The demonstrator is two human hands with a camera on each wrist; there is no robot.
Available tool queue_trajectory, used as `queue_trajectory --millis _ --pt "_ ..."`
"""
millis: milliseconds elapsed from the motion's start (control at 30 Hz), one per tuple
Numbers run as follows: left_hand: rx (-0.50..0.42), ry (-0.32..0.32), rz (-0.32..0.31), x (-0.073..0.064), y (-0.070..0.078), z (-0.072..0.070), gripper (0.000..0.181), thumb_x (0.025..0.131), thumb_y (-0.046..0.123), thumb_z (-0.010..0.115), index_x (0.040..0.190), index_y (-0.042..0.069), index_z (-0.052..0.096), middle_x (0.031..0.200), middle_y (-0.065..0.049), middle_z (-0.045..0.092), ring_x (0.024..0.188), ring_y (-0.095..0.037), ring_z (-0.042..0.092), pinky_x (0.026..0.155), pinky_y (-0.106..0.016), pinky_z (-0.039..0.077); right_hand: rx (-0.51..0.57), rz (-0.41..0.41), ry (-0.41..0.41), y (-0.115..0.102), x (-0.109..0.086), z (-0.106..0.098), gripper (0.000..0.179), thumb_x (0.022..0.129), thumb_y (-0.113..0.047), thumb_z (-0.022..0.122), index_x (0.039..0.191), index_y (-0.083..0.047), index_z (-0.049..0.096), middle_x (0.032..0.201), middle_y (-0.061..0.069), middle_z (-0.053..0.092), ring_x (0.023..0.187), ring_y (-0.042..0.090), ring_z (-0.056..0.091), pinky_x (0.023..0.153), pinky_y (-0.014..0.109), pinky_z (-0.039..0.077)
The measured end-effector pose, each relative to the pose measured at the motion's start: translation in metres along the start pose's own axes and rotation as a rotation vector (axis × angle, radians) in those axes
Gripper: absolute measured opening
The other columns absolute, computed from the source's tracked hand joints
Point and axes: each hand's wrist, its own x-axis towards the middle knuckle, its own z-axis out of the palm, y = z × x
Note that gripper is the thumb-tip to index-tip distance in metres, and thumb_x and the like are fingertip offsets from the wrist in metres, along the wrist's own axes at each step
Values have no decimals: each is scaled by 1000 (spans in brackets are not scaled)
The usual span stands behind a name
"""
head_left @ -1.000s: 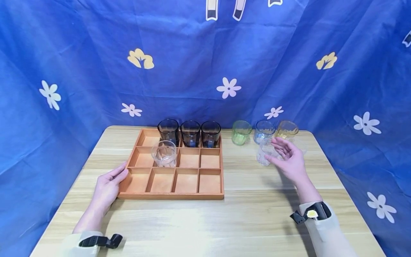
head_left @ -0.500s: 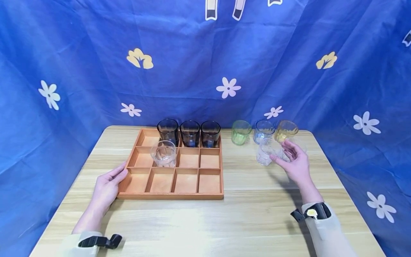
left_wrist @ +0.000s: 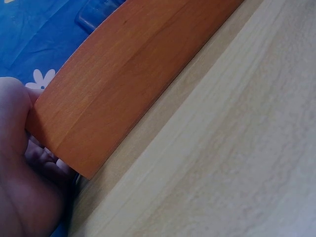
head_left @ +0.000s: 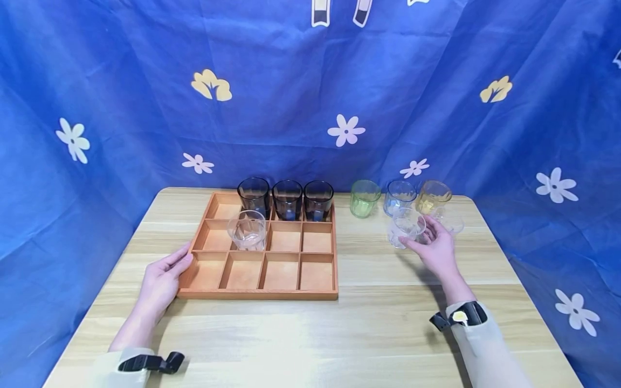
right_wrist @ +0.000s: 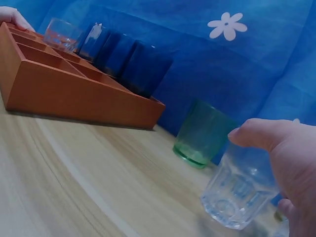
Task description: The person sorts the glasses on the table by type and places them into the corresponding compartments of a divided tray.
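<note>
My left hand (head_left: 162,277) grips the left side of a wooden divided tray (head_left: 257,295), thumb on top at its near corner. In the left wrist view the tray's wall (left_wrist: 128,84) fills the middle, with fingers curled beside its end. To the right, my right hand (head_left: 436,250) holds a clear drinking glass (head_left: 399,237), its thumb on the near side and fingers round the far right side. The right wrist view shows that glass (right_wrist: 237,192) tilted in the picture, thumb by its rim. Another clear glass (head_left: 451,220) stands behind the right hand, partly hidden.
Three dark glasses (head_left: 288,200) stand in the tray's back row, and a clear glass (head_left: 248,231) in its middle row. Green (head_left: 365,199), blue (head_left: 399,197) and amber (head_left: 434,195) glasses line the table's back edge, before a blue cloth (head_left: 271,129).
My right hand drew back slightly to the right, then came in to the left and took hold of the clear glass. The left hand stays on the tray.
</note>
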Motion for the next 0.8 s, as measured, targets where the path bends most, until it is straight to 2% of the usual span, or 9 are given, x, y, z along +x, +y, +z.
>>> queue_trajectory --millis 100,233,400,500,800 --pt "-2 0 3 0 0 0 60 108 40 63 155 4 50 157 -4 48 146 -6 40 99 2 33 41 15 -4 3 3 5 97 82 -2 91 160 7 34 160 29 43 149 36 41 124 34 31" --pt "2 1 9 -1 0 -1 60 109 38 62 155 3 50 157 -3 48 145 -4 39 99 2 33 46 12 -11 6 9 11 100 82 -2 91 161 5 32 162 26 42 150 36 39 127 41 27" --pt "-1 3 3 -1 0 -1 59 109 38 62 155 3 50 158 -2 47 146 -7 39 99 2 33 10 -3 -2 10 15 16 101 81 -8 93 161 4 32 159 23 47 148 37 43 126 44 30" --pt "-3 -5 3 0 0 0 59 109 39 62 156 5 50 158 -3 47 148 -11 37 99 2 33 7 -6 7 13 17 18 98 82 -8 93 160 3 35 156 22 50 146 36 46 125 43 31" --pt "-14 -10 -11 1 1 -1 61 109 38 62 155 1 48 158 3 48 150 -15 35 101 2 31 37 -24 30 16 18 19 93 79 -3 93 157 0 43 150 21 58 139 36 54 123 42 36"
